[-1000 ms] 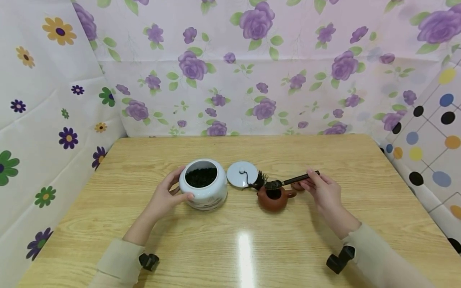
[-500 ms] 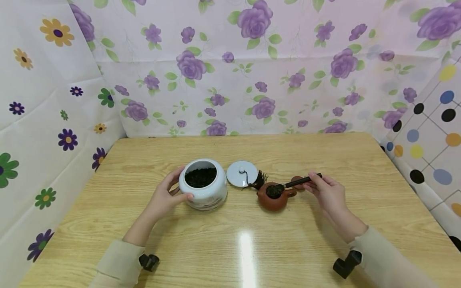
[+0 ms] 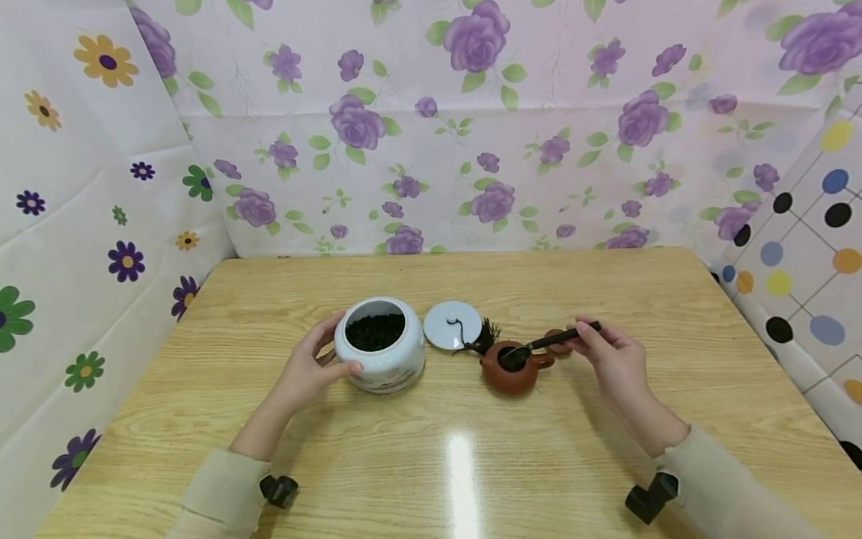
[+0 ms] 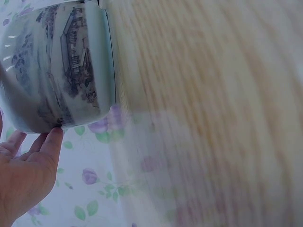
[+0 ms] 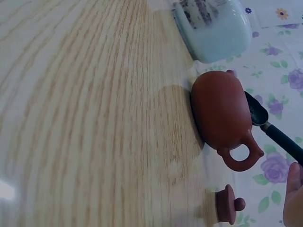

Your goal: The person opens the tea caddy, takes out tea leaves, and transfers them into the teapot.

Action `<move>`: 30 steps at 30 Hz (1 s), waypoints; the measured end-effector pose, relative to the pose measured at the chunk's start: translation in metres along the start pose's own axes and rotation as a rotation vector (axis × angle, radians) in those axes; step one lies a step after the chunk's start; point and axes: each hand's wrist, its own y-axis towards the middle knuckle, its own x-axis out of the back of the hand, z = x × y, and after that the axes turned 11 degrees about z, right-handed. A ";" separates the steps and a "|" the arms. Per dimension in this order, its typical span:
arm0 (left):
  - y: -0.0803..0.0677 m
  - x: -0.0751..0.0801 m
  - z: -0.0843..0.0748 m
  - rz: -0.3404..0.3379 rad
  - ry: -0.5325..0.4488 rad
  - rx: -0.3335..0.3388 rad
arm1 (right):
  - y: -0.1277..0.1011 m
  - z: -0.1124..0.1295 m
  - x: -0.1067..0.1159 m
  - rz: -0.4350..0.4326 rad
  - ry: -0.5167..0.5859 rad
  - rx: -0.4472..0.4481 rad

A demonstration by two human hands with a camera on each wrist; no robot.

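Scoop (image 3: 556,339) has dipped into the teapot (image 3: 509,380); the jar (image 3: 389,368) bears seemingly pictorial print (image 4: 73,54).

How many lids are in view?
2. The white lid lies on the table beside the jar; the small brown lid sits near the teapot, partly covered by the spoon in the head view. No others show.

A second ago the black-handled scoop (image 3: 548,340) hangs over the red-brown teapot (image 3: 509,380), its bowl heaped; now the bowl dips into the pot's mouth and looks narrower than half a second ago, turned more onto its side. The right hand (image 3: 616,364) has shifted slightly toward the right edge of the surface (image 3: 377,464), its fingers uncovering more of the small red-brown lid (image 3: 560,349) than at first.
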 end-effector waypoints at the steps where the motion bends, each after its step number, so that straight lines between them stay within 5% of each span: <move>1: 0.000 0.000 0.000 -0.001 0.000 0.000 | -0.003 0.006 -0.006 0.018 -0.005 0.015; 11: -0.001 0.000 -0.003 0.008 -0.017 0.020 | -0.011 0.021 -0.021 0.032 -0.165 0.036; 30: -0.001 0.000 -0.002 0.017 -0.013 0.013 | -0.007 0.034 -0.018 -0.068 0.026 -0.007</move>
